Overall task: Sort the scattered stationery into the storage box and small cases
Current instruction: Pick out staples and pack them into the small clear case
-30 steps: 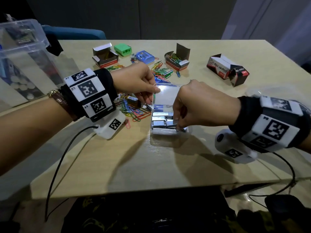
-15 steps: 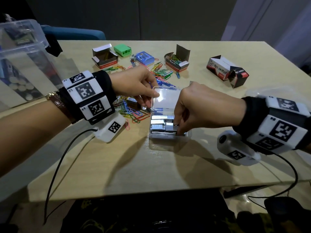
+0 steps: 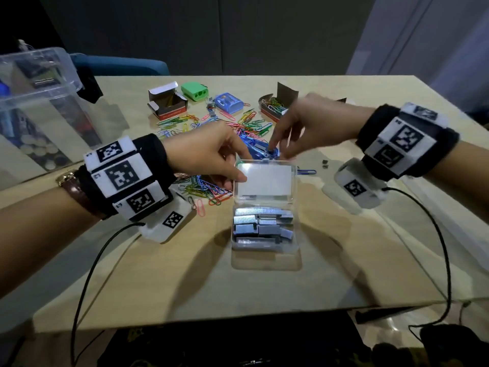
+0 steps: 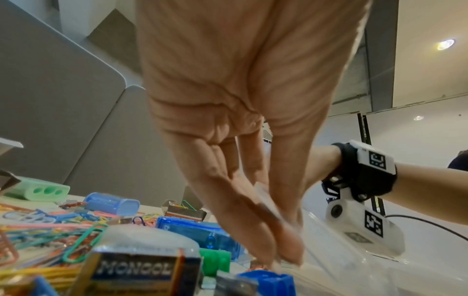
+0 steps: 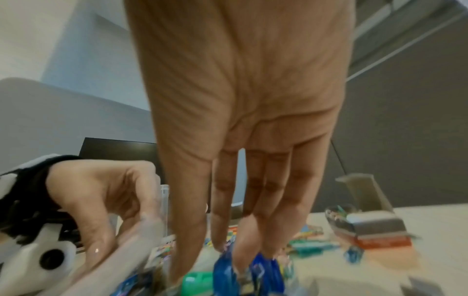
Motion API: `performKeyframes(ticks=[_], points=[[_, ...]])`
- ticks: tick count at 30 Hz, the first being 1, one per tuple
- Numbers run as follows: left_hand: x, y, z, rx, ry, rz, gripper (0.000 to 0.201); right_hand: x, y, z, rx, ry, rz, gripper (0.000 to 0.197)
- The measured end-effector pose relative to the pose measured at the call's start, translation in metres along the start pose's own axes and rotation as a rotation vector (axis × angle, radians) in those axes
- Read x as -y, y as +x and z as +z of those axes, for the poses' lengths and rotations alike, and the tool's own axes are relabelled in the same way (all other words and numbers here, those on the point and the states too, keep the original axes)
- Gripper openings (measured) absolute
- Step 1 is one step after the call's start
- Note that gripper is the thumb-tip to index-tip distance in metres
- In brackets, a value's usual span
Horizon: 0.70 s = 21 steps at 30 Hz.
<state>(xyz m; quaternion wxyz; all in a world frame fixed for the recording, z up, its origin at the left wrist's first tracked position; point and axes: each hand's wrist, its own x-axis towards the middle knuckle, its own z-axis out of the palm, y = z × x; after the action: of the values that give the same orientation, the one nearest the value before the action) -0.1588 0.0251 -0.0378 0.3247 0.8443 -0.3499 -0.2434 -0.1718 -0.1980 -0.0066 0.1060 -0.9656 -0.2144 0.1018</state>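
clear case (image 3: 265, 229) 1 | left hand (image 3: 209, 152) pinches lid (image 3: 264, 182) | right hand (image 3: 304, 125) fingers reaching, grip unclear

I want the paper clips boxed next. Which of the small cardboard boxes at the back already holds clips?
The brown open-flapped cardboard box right of the blue plastic sharpener; coloured clips fill it. The red-trimmed cardboard box beside the green sharpener looks empty.

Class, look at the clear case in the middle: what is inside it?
The clear case holds grey staple strips, packed side by side. What lies beneath the top strips is covered. The left hand holds its raised lid.
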Motion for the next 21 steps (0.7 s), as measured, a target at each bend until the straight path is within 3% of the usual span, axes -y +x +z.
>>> performKeyframes(ticks=[3, 7, 15, 21], points=[[-0.003, -0.009, -0.004, 0.013, 0.005, 0.038, 0.038, -0.003, 0.013, 0.013, 0.152, -0.012, -0.100, 0.038], [-0.001, -0.017, -0.012, -0.003, 0.040, 0.058, 0.030, -0.002, 0.029, 0.021, 0.224, -0.028, -0.115, 0.044], [-0.003, -0.023, -0.017, 0.077, 0.156, 0.166, 0.020, 0.002, 0.043, 0.030, 0.087, -0.064, -0.149, 0.019], [-0.005, -0.021, -0.010, 0.170, 0.246, 0.254, 0.014, -0.014, 0.044, 0.011, -0.025, 0.068, -0.087, 0.013]])
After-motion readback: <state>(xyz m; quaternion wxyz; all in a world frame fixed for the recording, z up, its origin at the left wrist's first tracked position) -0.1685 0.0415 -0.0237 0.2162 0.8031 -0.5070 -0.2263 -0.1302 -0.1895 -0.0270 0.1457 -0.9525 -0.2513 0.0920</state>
